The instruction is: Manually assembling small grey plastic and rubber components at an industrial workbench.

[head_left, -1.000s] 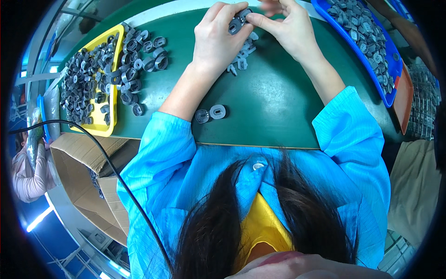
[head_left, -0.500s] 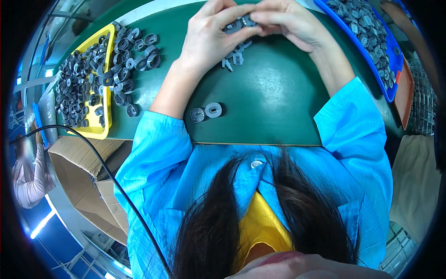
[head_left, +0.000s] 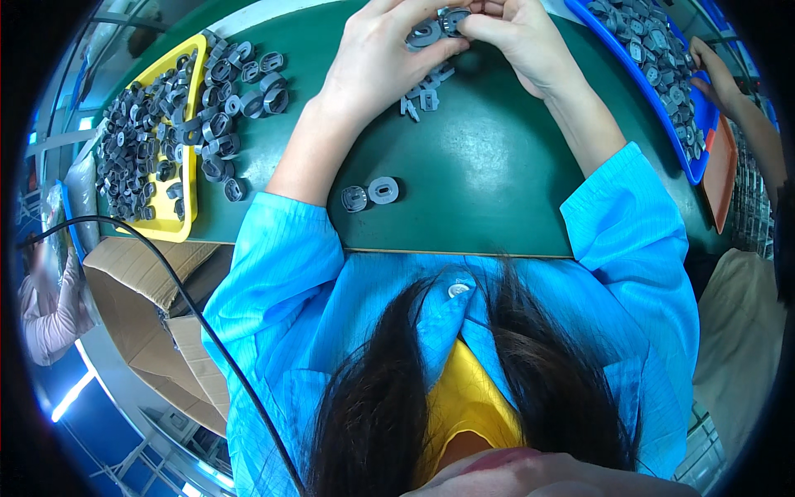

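Observation:
At the far side of the table, my left hand (head_left: 373,62) curls around a round grey plastic part (head_left: 424,33), which shows between thumb and fingers. My right hand (head_left: 530,50) meets it from the right, thumb and fingers closed on a dark grey cup-shaped plastic part (head_left: 453,21). Fingers cover some of both parts, and I cannot tell whether they are joined. Just below the hands lie several small grey clips (head_left: 428,99). Nearer me, a grey ring-like part (head_left: 354,198) sits beside a grey disc with a slot (head_left: 383,190).
A yellow tray (head_left: 189,211) heaped with grey parts stands left, with more parts (head_left: 219,124) spilled beside it. At right is a blue tray (head_left: 694,166) of grey pieces; another person's hand (head_left: 716,74) is by it. An orange tray (head_left: 720,182) and cardboard box (head_left: 149,323) flank the table.
The cup-shaped part now shows more clearly between my hands, as the right fingers have shifted and tilted it. The other person's hand has moved nearer the blue tray.

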